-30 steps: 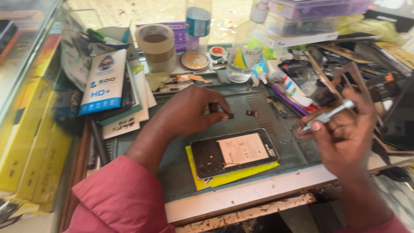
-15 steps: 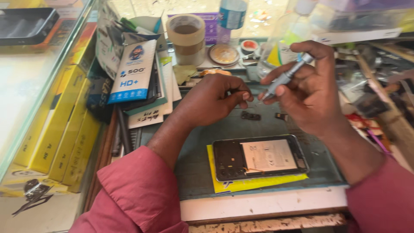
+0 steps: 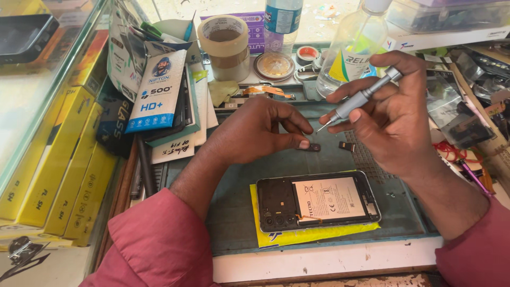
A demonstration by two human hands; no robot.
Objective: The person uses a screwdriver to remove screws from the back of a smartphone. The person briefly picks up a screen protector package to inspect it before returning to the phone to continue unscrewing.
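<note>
while the left hand (image 3: 260,130) pins a small dark part (image 3: 312,147) against the grey-green work mat (image 3: 239,212) with thumb and forefinger closed on its near end, the right hand (image 3: 393,119) carries a slim grey precision screwdriver (image 3: 361,98), its fingers clamped round the shaft and the forefinger capping the top. the step in hand appears to be work on a loose small component with the driver, not on the phone itself. the driver tip (image 3: 319,130) hangs just above and slightly right of the pinned part, not yet touching it as far as can be seen. a second small dark piece (image 3: 347,145) lies on the mat just beside the first, under the right hand's thumb and apart from it. an opened phone (image 3: 317,201), back cover off with battery and board exposed, lies on a yellow sheet (image 3: 276,236) nearer the body, below both hands and untouched by either. the next move likely calls for a steady descent of the tip onto the pinned part while the left fingers keep it from sliding; the piece is tiny and could skid or flick away. a tape roll (image 3: 226,45) and a clear bottle (image 3: 353,50) stand at the far tabletop edge.
</note>
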